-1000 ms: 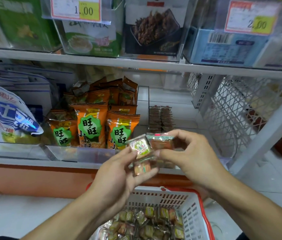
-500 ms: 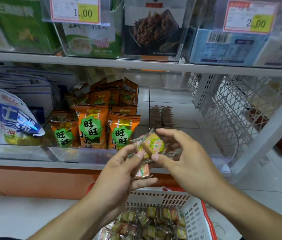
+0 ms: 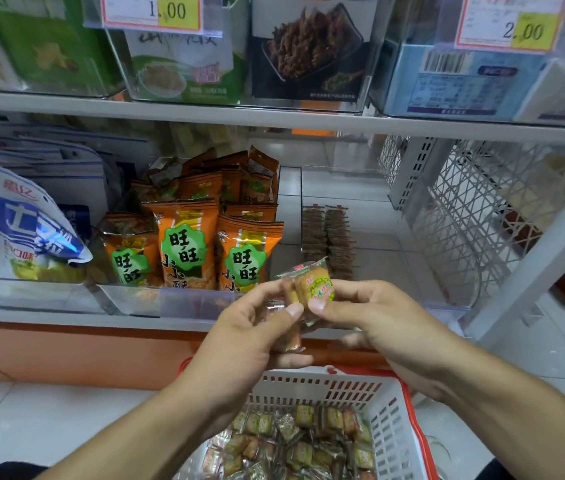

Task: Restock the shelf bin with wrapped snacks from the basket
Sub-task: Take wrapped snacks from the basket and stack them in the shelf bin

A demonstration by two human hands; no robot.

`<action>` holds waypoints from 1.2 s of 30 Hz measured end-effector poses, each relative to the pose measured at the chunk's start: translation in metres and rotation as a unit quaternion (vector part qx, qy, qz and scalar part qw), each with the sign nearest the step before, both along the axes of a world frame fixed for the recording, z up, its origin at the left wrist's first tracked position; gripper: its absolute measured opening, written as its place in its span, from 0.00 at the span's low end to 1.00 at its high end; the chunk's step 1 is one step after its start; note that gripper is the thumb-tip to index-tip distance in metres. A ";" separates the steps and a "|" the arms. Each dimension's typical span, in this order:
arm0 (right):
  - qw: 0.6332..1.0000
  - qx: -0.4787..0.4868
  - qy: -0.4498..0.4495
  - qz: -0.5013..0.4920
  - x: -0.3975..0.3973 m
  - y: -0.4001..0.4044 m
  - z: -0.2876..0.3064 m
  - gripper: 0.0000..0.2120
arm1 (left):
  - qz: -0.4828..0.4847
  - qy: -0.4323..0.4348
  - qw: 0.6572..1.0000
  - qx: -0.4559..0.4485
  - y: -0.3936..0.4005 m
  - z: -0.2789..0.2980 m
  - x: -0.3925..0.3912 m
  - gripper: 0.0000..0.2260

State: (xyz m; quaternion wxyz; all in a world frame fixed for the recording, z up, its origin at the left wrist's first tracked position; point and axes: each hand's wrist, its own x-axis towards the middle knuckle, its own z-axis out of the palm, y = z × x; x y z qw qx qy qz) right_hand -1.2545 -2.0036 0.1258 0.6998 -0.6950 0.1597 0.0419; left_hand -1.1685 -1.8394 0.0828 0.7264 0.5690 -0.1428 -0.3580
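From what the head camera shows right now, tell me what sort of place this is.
Most likely a small shop or convenience store aisle. Price tags hang on the clear bins of a white metal shelf, packaged orange snack bags fill one bin, and a white basket of wrapped snacks stands below.

White metal shelving (image 3: 274, 124) fills a shop aisle, its upper shelf lined with clear display boxes carrying yellow-and-white price tags (image 3: 152, 10) marked 1.00 and 2.00. At right, a white lattice end panel (image 3: 475, 216) closes off the lower shelf. An orange kickboard (image 3: 66, 355) runs beneath, above a pale, glossy tiled floor (image 3: 31, 420).
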 end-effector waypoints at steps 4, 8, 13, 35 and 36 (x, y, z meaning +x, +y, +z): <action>1.000 0.009 0.008 -0.017 0.000 0.000 0.000 0.10 | -0.039 0.012 0.999 0.007 0.002 -0.003 0.001 0.20; 0.998 0.027 0.003 -0.065 0.001 -0.005 0.002 0.13 | -0.005 0.053 0.999 0.003 0.001 -0.003 0.001 0.27; 0.994 0.064 -0.024 -0.088 -0.003 -0.016 0.011 0.17 | 0.071 0.047 0.996 0.040 0.000 -0.003 0.003 0.30; 0.999 0.020 -0.004 0.039 -0.013 0.008 -0.004 0.18 | -0.106 0.264 0.953 -0.102 -0.003 0.007 -0.004 0.38; 0.999 0.026 -0.002 0.034 -0.014 0.010 -0.005 0.19 | -0.113 0.250 0.958 -0.088 -0.004 0.006 -0.005 0.38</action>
